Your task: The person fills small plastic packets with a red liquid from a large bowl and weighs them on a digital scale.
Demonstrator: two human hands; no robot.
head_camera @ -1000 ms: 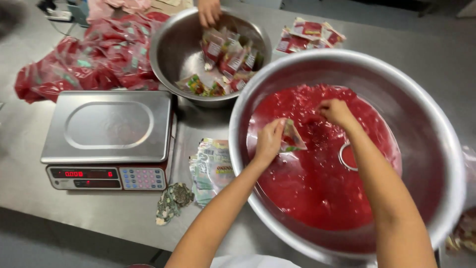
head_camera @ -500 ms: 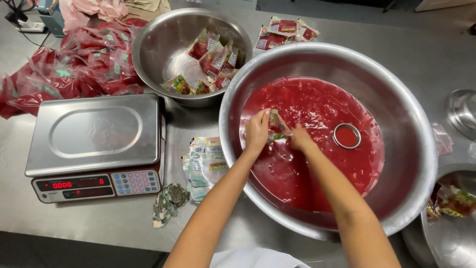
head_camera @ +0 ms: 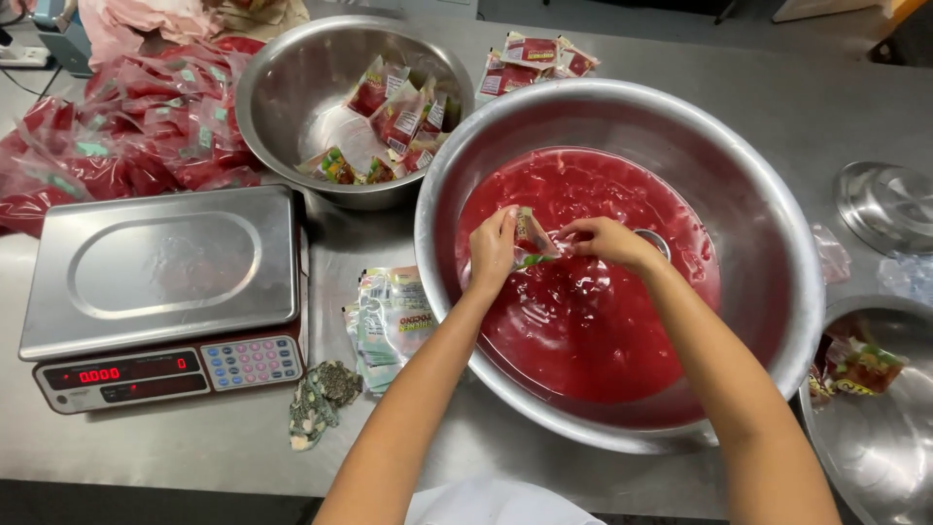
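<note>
A large steel bowl (head_camera: 777, 243) holds red pulpy liquid (head_camera: 593, 321). Over the liquid, my left hand (head_camera: 491, 255) and my right hand (head_camera: 607, 241) both grip a small clear plastic pouch (head_camera: 532, 236) with a printed label, held just above the surface at the bowl's left side. A metal ring or ladle rim (head_camera: 661, 241) shows in the liquid behind my right hand.
A smaller steel bowl (head_camera: 282, 97) with filled pouches stands at the back. A digital scale (head_camera: 160, 292) sits at left, a stack of empty pouches (head_camera: 389, 316) beside it, red filled bags (head_camera: 117, 136) behind. Another bowl (head_camera: 875, 447) and a lid (head_camera: 889, 204) lie right.
My right hand came from the bowl's far side to the left hand and now grips the pouch too. Another person's hand at the far bowl is gone from view.
</note>
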